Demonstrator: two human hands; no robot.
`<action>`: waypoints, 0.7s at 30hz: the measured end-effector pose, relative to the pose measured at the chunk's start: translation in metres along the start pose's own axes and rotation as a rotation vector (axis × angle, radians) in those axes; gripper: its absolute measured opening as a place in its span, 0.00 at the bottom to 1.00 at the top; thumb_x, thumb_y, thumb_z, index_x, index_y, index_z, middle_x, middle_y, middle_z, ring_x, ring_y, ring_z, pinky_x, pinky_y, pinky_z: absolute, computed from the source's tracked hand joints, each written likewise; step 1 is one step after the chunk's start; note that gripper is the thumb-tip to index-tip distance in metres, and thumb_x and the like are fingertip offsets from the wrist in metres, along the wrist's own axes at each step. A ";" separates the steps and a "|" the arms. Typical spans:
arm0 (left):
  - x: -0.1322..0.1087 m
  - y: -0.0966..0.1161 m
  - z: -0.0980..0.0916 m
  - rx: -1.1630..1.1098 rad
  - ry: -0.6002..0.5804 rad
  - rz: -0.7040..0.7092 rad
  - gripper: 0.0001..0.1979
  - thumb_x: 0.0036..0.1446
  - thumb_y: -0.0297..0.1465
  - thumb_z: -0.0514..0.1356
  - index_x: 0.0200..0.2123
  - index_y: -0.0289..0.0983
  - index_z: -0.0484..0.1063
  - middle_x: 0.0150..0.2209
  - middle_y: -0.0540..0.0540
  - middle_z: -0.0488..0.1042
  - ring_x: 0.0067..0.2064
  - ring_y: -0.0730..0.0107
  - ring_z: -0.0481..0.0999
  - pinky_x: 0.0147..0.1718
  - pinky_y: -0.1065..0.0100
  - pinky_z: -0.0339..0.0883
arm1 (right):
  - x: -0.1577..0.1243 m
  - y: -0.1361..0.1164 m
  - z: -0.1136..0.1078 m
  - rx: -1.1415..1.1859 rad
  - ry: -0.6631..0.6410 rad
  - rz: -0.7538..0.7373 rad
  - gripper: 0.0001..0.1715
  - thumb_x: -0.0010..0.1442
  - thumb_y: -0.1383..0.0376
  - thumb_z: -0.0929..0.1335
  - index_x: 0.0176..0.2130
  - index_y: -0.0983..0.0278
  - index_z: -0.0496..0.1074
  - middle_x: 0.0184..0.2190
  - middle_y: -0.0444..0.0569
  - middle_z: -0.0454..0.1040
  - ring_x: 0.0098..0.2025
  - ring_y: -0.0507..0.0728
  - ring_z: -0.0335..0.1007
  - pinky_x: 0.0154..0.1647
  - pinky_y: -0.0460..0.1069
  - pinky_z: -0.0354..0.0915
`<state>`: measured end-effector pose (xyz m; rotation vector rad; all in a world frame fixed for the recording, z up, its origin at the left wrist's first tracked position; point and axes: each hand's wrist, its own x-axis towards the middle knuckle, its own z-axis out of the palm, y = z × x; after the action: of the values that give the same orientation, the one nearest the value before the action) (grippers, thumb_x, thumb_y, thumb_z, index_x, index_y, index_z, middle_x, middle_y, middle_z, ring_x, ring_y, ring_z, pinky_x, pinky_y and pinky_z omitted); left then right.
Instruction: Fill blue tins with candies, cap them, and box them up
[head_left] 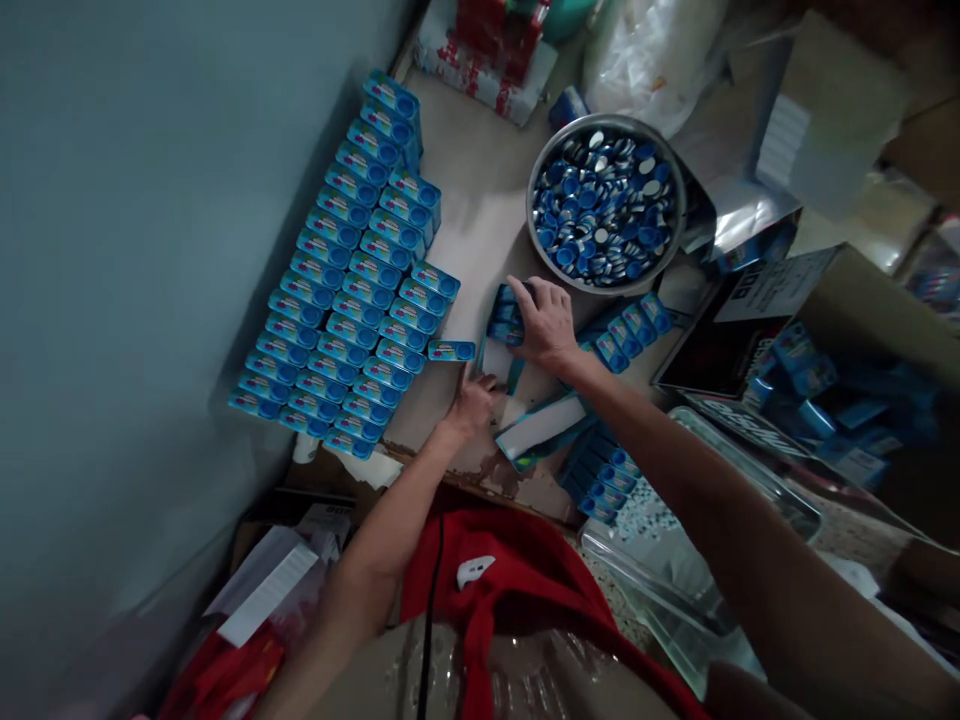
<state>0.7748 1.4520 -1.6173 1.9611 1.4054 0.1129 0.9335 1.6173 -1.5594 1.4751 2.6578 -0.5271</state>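
My right hand (546, 325) is closed around a small group of dark blue packs (507, 316) on the table. Just below and left, my left hand (474, 402) has bent fingers beside a thin flat strip; whether it grips anything is too blurred to tell. A single blue pack (451, 351) lies left of my hands, next to rows of upright blue packs (349, 290). An open tray-like carton (544, 430) with a white inside lies below my right wrist.
A round metal bowl (607, 285) full of blue and silver caps stands behind my right hand. More blue packs (634, 330) lie right of it. An open cardboard box (750, 330) and a clear plastic container (697, 590) are at the right; a wall (150, 200) borders the left.
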 end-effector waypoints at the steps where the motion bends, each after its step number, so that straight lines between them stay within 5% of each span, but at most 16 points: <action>1: 0.003 0.001 0.000 -0.003 0.006 -0.008 0.18 0.70 0.22 0.63 0.55 0.47 0.87 0.54 0.42 0.85 0.61 0.52 0.83 0.76 0.40 0.65 | 0.004 -0.001 0.001 -0.004 0.007 0.002 0.66 0.52 0.61 0.76 0.83 0.63 0.55 0.77 0.67 0.60 0.77 0.79 0.55 0.78 0.75 0.53; 7: 0.009 0.020 -0.005 0.026 0.029 -0.072 0.14 0.74 0.26 0.62 0.55 0.41 0.86 0.55 0.39 0.84 0.63 0.49 0.81 0.74 0.36 0.65 | 0.011 -0.011 -0.017 0.006 -0.038 -0.014 0.63 0.61 0.49 0.77 0.83 0.65 0.54 0.83 0.71 0.49 0.84 0.81 0.43 0.80 0.78 0.48; 13: -0.054 0.042 -0.006 0.030 0.300 -0.003 0.13 0.76 0.26 0.61 0.56 0.45 0.83 0.58 0.42 0.84 0.68 0.56 0.79 0.79 0.36 0.59 | 0.058 -0.057 -0.016 0.175 0.108 -0.134 0.58 0.68 0.39 0.75 0.82 0.57 0.55 0.80 0.65 0.59 0.81 0.80 0.52 0.77 0.80 0.55; 17: -0.095 0.013 -0.029 0.049 0.485 -0.171 0.14 0.76 0.26 0.60 0.55 0.44 0.84 0.56 0.40 0.86 0.66 0.54 0.82 0.78 0.32 0.62 | 0.105 -0.089 0.025 0.330 0.020 -0.145 0.69 0.59 0.37 0.81 0.80 0.65 0.57 0.72 0.72 0.67 0.74 0.79 0.64 0.75 0.74 0.64; 21: -0.100 -0.026 -0.059 0.063 0.667 -0.324 0.17 0.78 0.27 0.56 0.58 0.43 0.84 0.57 0.38 0.86 0.67 0.52 0.82 0.78 0.34 0.59 | 0.124 -0.092 0.047 0.292 -0.012 -0.157 0.72 0.54 0.34 0.82 0.79 0.64 0.59 0.70 0.71 0.69 0.71 0.81 0.68 0.71 0.76 0.67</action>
<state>0.6875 1.3994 -1.5567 1.7875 2.1519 0.6222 0.7849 1.6585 -1.6049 1.3220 2.7965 -0.9696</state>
